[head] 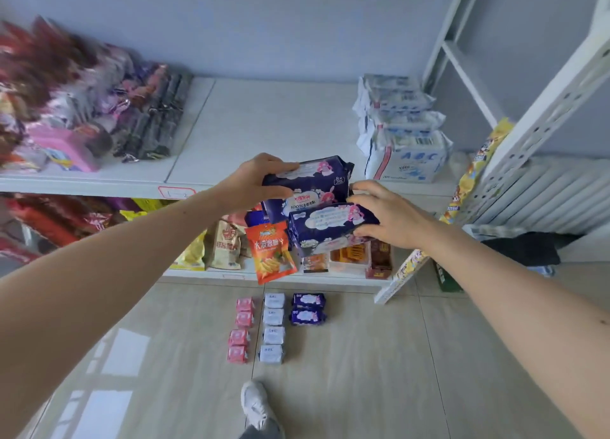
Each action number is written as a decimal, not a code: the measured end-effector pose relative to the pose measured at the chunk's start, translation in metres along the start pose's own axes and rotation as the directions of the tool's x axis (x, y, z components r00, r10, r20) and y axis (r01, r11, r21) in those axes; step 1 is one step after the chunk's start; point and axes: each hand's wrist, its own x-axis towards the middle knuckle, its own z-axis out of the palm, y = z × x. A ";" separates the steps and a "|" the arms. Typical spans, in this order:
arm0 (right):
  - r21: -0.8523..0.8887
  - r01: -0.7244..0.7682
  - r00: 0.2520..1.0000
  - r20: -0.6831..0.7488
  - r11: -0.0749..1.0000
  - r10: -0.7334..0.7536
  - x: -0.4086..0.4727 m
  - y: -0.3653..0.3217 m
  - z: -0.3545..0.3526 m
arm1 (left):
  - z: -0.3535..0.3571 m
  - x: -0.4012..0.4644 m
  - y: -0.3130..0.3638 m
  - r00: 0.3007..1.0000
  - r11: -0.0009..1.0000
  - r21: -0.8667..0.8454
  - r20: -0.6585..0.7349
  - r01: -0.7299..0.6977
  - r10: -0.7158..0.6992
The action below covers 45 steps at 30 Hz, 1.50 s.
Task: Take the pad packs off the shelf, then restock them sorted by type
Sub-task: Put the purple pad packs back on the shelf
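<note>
- Shelf point(270, 124): white packs point(404, 141) already lined up at the right end. Big bare spot in the middle, prob. where the purple ones go.
- Floor point(363, 356): more packs wait in rows, pink packs point(241, 329), white floor packs point(273, 326) & two purple floor packs point(308, 308).
- Upper purple pack point(310, 177): left hand point(254, 177) holds it, thumb on top, fingers under, at the shelf's front edge.
- Lower purple pack point(330, 224): right hand point(392, 214) grips its right end, fingers curled on top, thumb below.
- Risk: packs are soft & slippery, so one could slide out & drop.
- Risk: the packs touch, so one may knock the other, or bump the orange snack bag point(272, 252) hanging just below.
</note>
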 end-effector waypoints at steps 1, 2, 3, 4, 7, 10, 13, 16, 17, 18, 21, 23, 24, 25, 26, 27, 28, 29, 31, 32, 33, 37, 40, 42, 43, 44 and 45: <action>-0.012 -0.001 1.000 -0.009 1.000 0.001 0.010 0.000 -0.006 | -0.008 0.009 -0.003 1.000 1.000 0.005 -0.004 -0.009 0.009; -0.019 -0.007 1.000 -0.015 1.000 0.007 0.020 -0.001 -0.012 | -0.016 0.019 -0.006 1.000 1.000 0.008 -0.006 -0.015 0.015; -0.019 -0.018 1.000 -0.017 1.000 0.018 0.031 -0.001 -0.016 | -0.023 0.029 -0.010 1.000 1.000 0.011 -0.005 -0.017 0.017; -0.016 -0.029 0.999 -0.017 0.999 0.029 0.041 -0.001 -0.019 | -0.029 0.038 -0.014 1.000 1.000 0.014 -0.002 -0.020 0.020; -0.011 -0.060 0.998 -0.022 0.998 0.060 0.070 0.004 -0.026 | -0.042 0.067 -0.027 0.999 0.999 0.011 0.019 -0.045 0.045; -0.003 -0.096 0.995 -0.032 0.995 0.096 0.092 0.009 -0.029 | -0.048 0.093 -0.037 0.998 0.998 0.011 0.034 -0.056 0.056; 0.010 -0.120 0.992 -0.030 0.993 0.120 0.111 0.018 -0.028 | -0.047 0.117 -0.049 0.998 0.999 0.002 0.043 -0.046 0.046; 0.017 -0.127 0.991 -0.026 0.992 0.128 0.126 0.030 -0.026 | -0.042 0.135 -0.061 0.998 0.999 0.015 0.054 -0.031 0.031; 0.022 -0.132 0.991 -0.025 0.991 0.132 0.130 0.034 -0.025 | -0.040 0.140 -0.065 0.998 0.999 0.024 0.056 -0.025 0.024; 0.026 -0.134 0.991 -0.025 0.991 0.135 0.134 0.038 -0.025 | -0.038 0.144 -0.069 0.998 0.999 0.030 0.053 -0.020 0.018; 0.016 -0.137 0.990 -0.029 0.990 0.137 0.144 0.050 -0.026 | -0.033 0.158 -0.082 1.000 1.000 0.024 0.030 0.005 -0.006; 0.010 -0.142 0.989 -0.029 0.990 0.142 0.149 0.057 -0.027 | -0.030 0.165 -0.089 1.000 1.000 0.010 0.019 0.018 -0.018; 0.006 -0.144 0.989 -0.024 0.990 0.144 0.151 0.060 -0.027 | -0.028 0.168 -0.093 1.000 1.000 0.008 0.019 0.018 -0.018; 0.003 -0.144 0.989 -0.018 0.990 0.144 0.153 0.062 -0.027 | -0.026 0.169 -0.095 1.000 1.000 0.006 0.021 0.018 -0.018; 0.002 -0.143 0.990 -0.012 0.990 0.143 0.155 0.064 -0.027 | -0.023 0.170 -0.098 1.000 1.000 0.001 0.025 0.019 -0.019; 0.001 -0.145 0.989 -0.006 0.989 0.145 0.156 0.066 -0.026 | -0.021 0.171 -0.101 0.999 1.000 -0.010 0.028 0.021 -0.021; 0.000 -0.149 0.989 0.001 0.989 0.149 0.157 0.068 -0.026 | -0.019 0.171 -0.103 0.999 0.999 -0.025 0.030 0.023 -0.022; 0.000 -0.154 0.988 0.009 0.988 0.154 0.157 0.069 -0.024 | -0.017 0.171 -0.104 0.999 0.999 -0.037 0.034 0.021 -0.019; -0.004 -0.166 0.986 0.015 0.986 0.166 0.157 0.070 -0.022 | -0.014 0.170 -0.106 0.999 0.999 -0.045 0.036 0.005 -0.003; -0.009 -0.169 0.986 0.014 0.986 0.169 0.157 0.070 -0.022 | -0.014 0.170 -0.106 0.999 0.999 -0.044 0.036 -0.002 0.004; -0.017 -0.167 0.986 0.012 0.986 0.167 0.157 0.069 -0.021 | -0.014 0.169 -0.106 0.999 0.999 -0.047 0.037 -0.007 0.009; -0.108 -0.133 0.991 -0.022 0.985 0.131 0.157 0.060 -0.021 | -0.015 0.161 -0.108 0.999 0.996 -0.090 0.045 -0.010 0.014; -0.235 -0.053 0.995 -0.095 0.971 0.032 0.157 0.050 -0.019 | -0.016 0.153 -0.109 0.999 0.992 -0.120 0.033 0.027 -0.023; -0.306 -0.035 0.990 -0.137 0.951 -0.008 0.160 0.045 -0.016 | -0.016 0.147 -0.111 0.995 0.986 -0.134 0.034 0.098 -0.094; -0.325 -0.034 0.987 -0.157 0.945 -0.019 0.162 0.043 -0.014 | -0.016 0.144 -0.112 0.990 0.979 -0.151 0.041 0.136 -0.131; -0.336 -0.034 0.985 -0.172 0.941 -0.026 0.164 0.040 -0.013 | -0.016 0.142 -0.113 0.985 0.971 -0.165 0.057 0.170 -0.163; -0.348 -0.033 0.983 -0.182 0.937 -0.033 0.166 0.038 -0.012 | -0.015 0.140 -0.115 0.980 0.965 -0.176 0.076 0.193 -0.183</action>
